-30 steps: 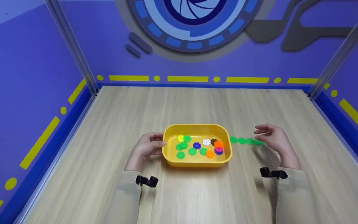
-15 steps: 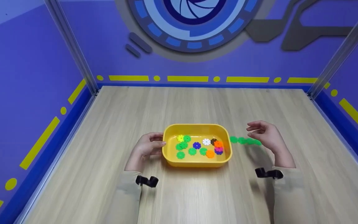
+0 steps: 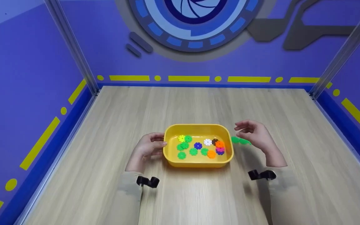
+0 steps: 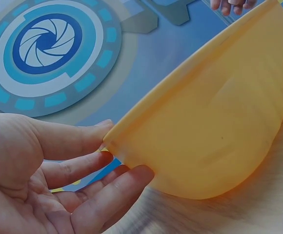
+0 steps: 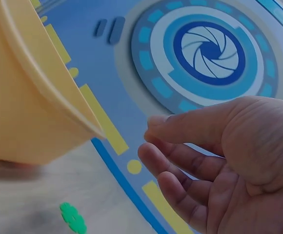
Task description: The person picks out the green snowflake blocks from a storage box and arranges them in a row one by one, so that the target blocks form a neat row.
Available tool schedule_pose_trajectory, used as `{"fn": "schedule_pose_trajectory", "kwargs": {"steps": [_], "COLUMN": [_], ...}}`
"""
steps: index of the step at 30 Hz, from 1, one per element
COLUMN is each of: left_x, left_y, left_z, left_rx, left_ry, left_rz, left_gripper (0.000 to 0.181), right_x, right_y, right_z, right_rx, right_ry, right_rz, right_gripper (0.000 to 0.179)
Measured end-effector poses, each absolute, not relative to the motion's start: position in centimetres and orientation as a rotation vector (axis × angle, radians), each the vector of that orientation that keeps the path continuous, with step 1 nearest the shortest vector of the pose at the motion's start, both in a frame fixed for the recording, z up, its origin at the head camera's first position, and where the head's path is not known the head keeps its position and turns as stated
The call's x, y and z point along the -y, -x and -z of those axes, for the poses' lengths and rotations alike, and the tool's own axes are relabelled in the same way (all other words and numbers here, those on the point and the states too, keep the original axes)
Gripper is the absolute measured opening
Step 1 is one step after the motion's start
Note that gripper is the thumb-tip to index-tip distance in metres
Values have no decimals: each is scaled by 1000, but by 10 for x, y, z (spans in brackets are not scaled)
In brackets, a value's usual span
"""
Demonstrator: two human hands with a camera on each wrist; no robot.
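A yellow plastic tub (image 3: 198, 164) sits on the wooden table with several small notched plastic discs in it, among them green discs (image 3: 182, 155), a white disc (image 3: 207, 142) and an orange disc (image 3: 211, 154). At its left end my left hand (image 3: 146, 147) holds the rim, thumb tip on the edge and fingertips against the outer wall (image 4: 205, 126). Right of the tub, my right hand (image 3: 256, 137) hovers with loosely bent fingers and nothing between them. Below it lies a row of joined green discs (image 3: 241, 140), partly hidden by that hand.
Blue printed panels (image 3: 198, 67) stand around the back and sides of the table (image 3: 198, 106). Metal posts (image 3: 73, 47) rise at the back corners. Black wrist mounts (image 3: 147, 182) sit on both sleeves.
My right hand has moved left, closer to the tub's right end, and now covers more of the green row. The left hand and the tub have stayed in place.
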State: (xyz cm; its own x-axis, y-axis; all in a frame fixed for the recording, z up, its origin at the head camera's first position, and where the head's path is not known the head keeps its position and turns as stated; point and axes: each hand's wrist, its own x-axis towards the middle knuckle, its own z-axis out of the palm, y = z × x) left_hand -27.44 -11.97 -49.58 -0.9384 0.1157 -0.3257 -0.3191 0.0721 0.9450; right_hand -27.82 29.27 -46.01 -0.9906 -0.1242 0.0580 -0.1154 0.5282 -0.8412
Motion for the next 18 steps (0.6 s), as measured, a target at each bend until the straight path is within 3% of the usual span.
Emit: {"fn": "schedule_pose_trajectory", "kwargs": {"steps": [18], "left_x": [119], "left_y": [275], "left_z": [497], "left_rx": [-2036], "left_ry": [171], "left_rz": [-1950], "left_gripper": [49], "right_x": [-227], "right_y": [283], "right_z": [461], "right_rx": [-2634], "right_ry": [391], "right_rz": [1337], "right_gripper": [33]}}
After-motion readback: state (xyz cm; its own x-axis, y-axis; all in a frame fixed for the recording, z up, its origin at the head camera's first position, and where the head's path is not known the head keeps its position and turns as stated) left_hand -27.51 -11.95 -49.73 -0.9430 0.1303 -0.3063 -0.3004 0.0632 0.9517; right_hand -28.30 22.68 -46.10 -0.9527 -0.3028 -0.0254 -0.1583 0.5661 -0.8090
